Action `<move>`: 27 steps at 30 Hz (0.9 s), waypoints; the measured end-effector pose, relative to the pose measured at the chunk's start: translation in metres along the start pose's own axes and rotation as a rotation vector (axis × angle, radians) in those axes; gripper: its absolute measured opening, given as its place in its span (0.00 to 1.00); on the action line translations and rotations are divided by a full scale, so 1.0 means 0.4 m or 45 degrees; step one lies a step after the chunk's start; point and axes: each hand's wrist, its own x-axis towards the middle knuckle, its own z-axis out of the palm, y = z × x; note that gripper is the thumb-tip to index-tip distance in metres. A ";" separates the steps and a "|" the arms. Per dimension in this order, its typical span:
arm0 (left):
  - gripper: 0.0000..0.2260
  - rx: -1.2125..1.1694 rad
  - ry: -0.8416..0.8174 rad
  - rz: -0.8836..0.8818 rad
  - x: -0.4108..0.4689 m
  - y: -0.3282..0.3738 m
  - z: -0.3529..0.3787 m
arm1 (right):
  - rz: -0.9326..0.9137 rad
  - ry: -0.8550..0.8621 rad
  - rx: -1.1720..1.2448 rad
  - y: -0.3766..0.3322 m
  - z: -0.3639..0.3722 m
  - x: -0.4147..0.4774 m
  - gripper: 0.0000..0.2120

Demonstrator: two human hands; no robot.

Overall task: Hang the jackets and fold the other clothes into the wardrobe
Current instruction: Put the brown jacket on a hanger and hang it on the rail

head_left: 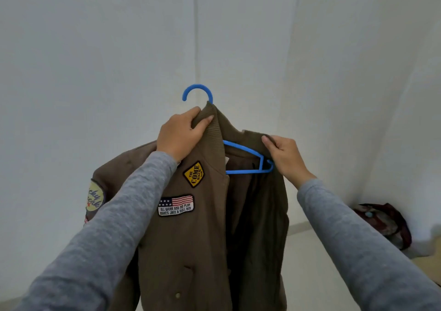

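Brown cloth with sewn patches: we hold the jacket (191, 239) up at the centre of the view, on a blue hanger (241, 147). Our left hand (181, 134) grips the ribbed collar (211, 141), fingers and thumb curled round its fold, just below the hook at twelve o'clock. Our right hand (284, 155), at three o'clock of the collar, pinches the shoulder cloth over the hanger's end. The nine o'clock side appears seated. The three o'clock shoulder is not yet settled, and the hanger's arm and lower bar show bare in the open front.

We judge the step to be seating that shoulder. To do it well, we would draw the cloth outward over the hanger's tip, centre the collar on the hook's stem, and leave the hook free for the rail. Wardrobe: not in view.

Plain white walls (95, 48) meet in a corner at twelve o'clock, with pale floor (310, 251) below. A dark red bundle of cloth (386, 222) lies against the wall at four o'clock.
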 end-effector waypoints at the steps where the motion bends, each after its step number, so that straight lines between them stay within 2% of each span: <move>1: 0.15 0.081 -0.022 0.040 -0.003 0.002 0.007 | -0.041 0.030 -0.023 -0.021 0.009 0.008 0.18; 4: 0.13 0.241 -0.079 0.151 -0.019 0.018 0.039 | -0.190 0.075 -0.057 -0.092 0.063 0.016 0.19; 7: 0.15 0.057 -0.043 0.098 -0.017 0.035 0.053 | -0.162 0.090 0.043 -0.115 0.109 0.014 0.18; 9: 0.16 -0.105 -0.014 0.039 -0.006 0.040 0.048 | -0.173 0.059 -0.116 -0.101 0.119 0.009 0.15; 11: 0.15 -0.136 -0.015 0.028 -0.003 0.037 0.041 | -0.280 0.027 -0.355 -0.091 0.128 -0.003 0.14; 15: 0.15 -0.144 -0.033 0.008 -0.018 0.034 0.043 | -0.386 0.145 -0.570 -0.085 0.150 -0.026 0.20; 20: 0.17 -0.059 -0.021 0.091 -0.029 0.002 0.030 | -0.187 0.246 -0.651 -0.099 0.116 -0.001 0.24; 24: 0.12 0.071 0.025 -0.010 -0.062 -0.117 0.005 | 0.029 0.315 -0.630 -0.082 0.066 0.017 0.24; 27: 0.14 0.038 -0.152 -0.031 -0.080 -0.150 0.003 | 0.045 0.315 -0.693 -0.064 0.056 0.007 0.24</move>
